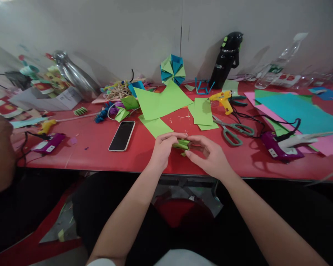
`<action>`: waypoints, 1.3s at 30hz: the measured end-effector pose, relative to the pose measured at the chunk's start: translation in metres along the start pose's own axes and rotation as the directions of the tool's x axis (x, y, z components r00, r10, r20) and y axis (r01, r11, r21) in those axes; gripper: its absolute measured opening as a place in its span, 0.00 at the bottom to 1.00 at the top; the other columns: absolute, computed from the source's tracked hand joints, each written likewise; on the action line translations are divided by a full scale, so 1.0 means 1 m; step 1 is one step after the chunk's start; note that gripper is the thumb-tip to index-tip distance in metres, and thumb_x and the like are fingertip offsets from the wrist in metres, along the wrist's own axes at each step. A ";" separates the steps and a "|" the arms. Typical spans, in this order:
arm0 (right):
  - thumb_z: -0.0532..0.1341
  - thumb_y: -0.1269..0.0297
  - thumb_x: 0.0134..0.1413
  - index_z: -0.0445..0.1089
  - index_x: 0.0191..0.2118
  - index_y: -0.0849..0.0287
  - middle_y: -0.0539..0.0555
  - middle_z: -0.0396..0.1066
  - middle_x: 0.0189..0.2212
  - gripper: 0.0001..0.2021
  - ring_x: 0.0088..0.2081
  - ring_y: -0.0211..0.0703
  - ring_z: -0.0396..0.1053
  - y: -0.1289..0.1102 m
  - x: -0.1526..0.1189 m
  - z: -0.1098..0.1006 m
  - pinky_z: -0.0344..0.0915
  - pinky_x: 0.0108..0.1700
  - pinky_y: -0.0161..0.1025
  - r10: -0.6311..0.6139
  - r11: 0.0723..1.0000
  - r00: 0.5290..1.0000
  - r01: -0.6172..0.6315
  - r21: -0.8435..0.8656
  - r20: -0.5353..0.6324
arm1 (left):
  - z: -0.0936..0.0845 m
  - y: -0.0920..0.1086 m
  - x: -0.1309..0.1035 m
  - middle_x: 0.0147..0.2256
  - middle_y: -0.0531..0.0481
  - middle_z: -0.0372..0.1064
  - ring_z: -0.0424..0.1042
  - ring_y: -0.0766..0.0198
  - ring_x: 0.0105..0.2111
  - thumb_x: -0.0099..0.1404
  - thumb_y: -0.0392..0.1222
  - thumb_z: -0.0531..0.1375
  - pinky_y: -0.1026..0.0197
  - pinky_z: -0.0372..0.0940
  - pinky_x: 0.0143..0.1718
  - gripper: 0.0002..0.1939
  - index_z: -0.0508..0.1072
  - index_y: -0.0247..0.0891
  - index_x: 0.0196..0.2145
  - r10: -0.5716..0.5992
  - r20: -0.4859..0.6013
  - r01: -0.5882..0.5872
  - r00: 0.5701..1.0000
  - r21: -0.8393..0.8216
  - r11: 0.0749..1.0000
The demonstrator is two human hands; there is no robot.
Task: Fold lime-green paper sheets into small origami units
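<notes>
A phone (122, 136) is laid on the red surface (86, 129). Near its front edge, a folded green paper (181, 143) is gripped by the left hand's fingers (170, 141); its right end is framed by the right hand (209, 153), its fingers curved, though whether they are pressed tight cannot be told. The folds could be crushed by too hard a pinch, or sprung open by a slack one. Farther right, scissors (224, 125) could be knocked by a careless reach.

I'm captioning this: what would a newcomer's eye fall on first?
Probably the left hand and right hand, with folded green paper between them near the front edge of the red table. Beyond them, a blue-and-green paper ball stands by the wall, with a black bottle to its right.
</notes>
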State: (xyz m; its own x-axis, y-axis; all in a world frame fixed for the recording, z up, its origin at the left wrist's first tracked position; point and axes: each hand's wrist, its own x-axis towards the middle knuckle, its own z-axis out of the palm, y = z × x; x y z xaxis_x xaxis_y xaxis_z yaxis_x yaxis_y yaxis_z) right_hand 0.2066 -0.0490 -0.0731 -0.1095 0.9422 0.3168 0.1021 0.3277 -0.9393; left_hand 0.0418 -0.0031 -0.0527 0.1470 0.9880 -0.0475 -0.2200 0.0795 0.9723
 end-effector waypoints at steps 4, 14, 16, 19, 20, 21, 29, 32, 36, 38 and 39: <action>0.70 0.65 0.54 0.64 0.44 0.52 0.56 0.75 0.47 0.16 0.49 0.48 0.75 0.007 0.000 0.003 0.73 0.54 0.49 -0.016 0.999 0.999 0.018 0.048 -0.036 | 0.000 -0.001 -0.001 0.36 0.46 0.79 0.75 0.58 0.41 0.52 0.31 0.56 0.58 0.66 0.43 0.09 0.77 0.36 0.25 0.014 -0.003 -0.014 1.000 -0.038 0.999; 0.67 0.63 0.58 0.73 0.38 0.54 0.52 0.78 0.37 0.04 0.38 0.43 0.76 -0.006 0.002 -0.004 0.73 0.45 0.41 -0.125 0.959 0.981 0.082 -0.273 -0.146 | -0.003 0.003 -0.004 0.39 0.46 0.78 0.76 0.58 0.44 0.59 0.33 0.61 0.57 0.69 0.46 0.03 0.74 0.37 0.33 0.063 0.160 -0.062 0.985 -0.016 0.998; 0.68 0.62 0.57 0.74 0.38 0.55 0.51 0.78 0.35 0.05 0.36 0.42 0.75 -0.007 0.002 -0.006 0.73 0.43 0.40 -0.099 0.967 0.981 0.055 -0.248 -0.169 | -0.007 0.004 -0.005 0.40 0.45 0.78 0.76 0.59 0.44 0.63 0.36 0.62 0.57 0.69 0.46 0.03 0.76 0.37 0.35 0.147 0.205 -0.168 0.968 0.091 0.982; 0.69 0.61 0.54 0.75 0.36 0.55 0.51 0.78 0.33 0.06 0.34 0.41 0.74 -0.005 0.003 -0.009 0.73 0.40 0.39 -0.032 0.988 0.978 -0.001 -0.156 -0.208 | -0.012 0.006 -0.007 0.42 0.45 0.77 0.75 0.60 0.43 0.67 0.41 0.62 0.58 0.70 0.45 0.07 0.77 0.38 0.41 0.278 0.291 -0.362 0.915 0.289 0.886; 0.70 0.61 0.54 0.76 0.36 0.55 0.51 0.78 0.33 0.06 0.34 0.41 0.74 -0.004 0.003 -0.009 0.73 0.39 0.39 -0.012 0.992 0.976 -0.016 -0.128 -0.217 | -0.013 0.007 -0.008 0.42 0.45 0.77 0.75 0.60 0.43 0.68 0.41 0.61 0.59 0.70 0.45 0.07 0.77 0.39 0.42 0.300 0.323 -0.407 0.898 0.343 0.847; 0.70 0.61 0.53 0.76 0.36 0.55 0.51 0.78 0.32 0.06 0.33 0.41 0.74 -0.003 0.004 -0.009 0.73 0.39 0.39 0.004 0.994 0.974 -0.028 -0.105 -0.225 | -0.015 0.008 -0.008 0.43 0.46 0.78 0.75 0.61 0.43 0.69 0.42 0.61 0.59 0.70 0.44 0.08 0.78 0.40 0.43 0.313 0.349 -0.440 0.883 0.386 0.811; 0.71 0.60 0.50 0.77 0.34 0.56 0.52 0.78 0.31 0.08 0.32 0.42 0.75 -0.004 0.004 -0.009 0.74 0.38 0.39 0.057 0.996 0.966 -0.074 -0.057 -0.253 | -0.019 0.006 -0.008 0.45 0.46 0.78 0.77 0.61 0.46 0.71 0.41 0.60 0.59 0.72 0.47 0.09 0.78 0.41 0.45 0.367 0.443 -0.557 0.818 0.447 0.700; 0.70 0.59 0.53 0.77 0.36 0.56 0.53 0.79 0.33 0.08 0.34 0.43 0.76 -0.005 0.003 -0.011 0.74 0.39 0.40 0.056 0.995 0.972 -0.074 -0.070 -0.229 | -0.019 0.007 -0.008 0.46 0.45 0.78 0.76 0.59 0.48 0.71 0.39 0.58 0.57 0.71 0.49 0.09 0.78 0.41 0.45 0.382 0.475 -0.594 0.793 0.462 0.659; 0.67 0.58 0.57 0.77 0.39 0.55 0.53 0.79 0.35 0.07 0.36 0.43 0.76 -0.007 0.003 -0.013 0.74 0.39 0.40 0.028 0.989 0.985 -0.052 -0.140 -0.170 | -0.020 0.010 -0.009 0.49 0.42 0.75 0.73 0.57 0.51 0.72 0.37 0.55 0.53 0.69 0.52 0.11 0.77 0.41 0.45 0.403 0.497 -0.633 0.768 0.498 0.593; 0.66 0.58 0.58 0.77 0.39 0.54 0.52 0.79 0.35 0.07 0.35 0.44 0.76 -0.008 0.003 -0.014 0.74 0.38 0.40 0.017 0.983 0.986 -0.047 -0.176 -0.166 | -0.020 0.011 -0.009 0.49 0.41 0.73 0.73 0.57 0.50 0.72 0.36 0.55 0.53 0.68 0.52 0.11 0.77 0.41 0.45 0.425 0.500 -0.654 0.754 0.513 0.557; 0.66 0.58 0.57 0.77 0.38 0.54 0.52 0.79 0.35 0.07 0.35 0.44 0.76 -0.008 0.004 -0.014 0.74 0.38 0.40 0.014 0.981 0.985 -0.046 -0.187 -0.171 | -0.020 0.011 -0.009 0.48 0.41 0.73 0.73 0.57 0.49 0.72 0.36 0.55 0.53 0.68 0.51 0.11 0.78 0.41 0.45 0.434 0.500 -0.661 0.749 0.517 0.545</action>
State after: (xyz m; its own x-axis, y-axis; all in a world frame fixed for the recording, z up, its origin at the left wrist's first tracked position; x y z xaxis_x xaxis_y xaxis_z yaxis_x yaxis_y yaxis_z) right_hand 0.2197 -0.0470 -0.0625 0.0628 0.9447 0.3219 0.2906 0.2913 -0.9114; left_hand 0.0187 -0.0081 -0.0463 0.4970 0.7083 0.5013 0.2811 -0.6779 0.6793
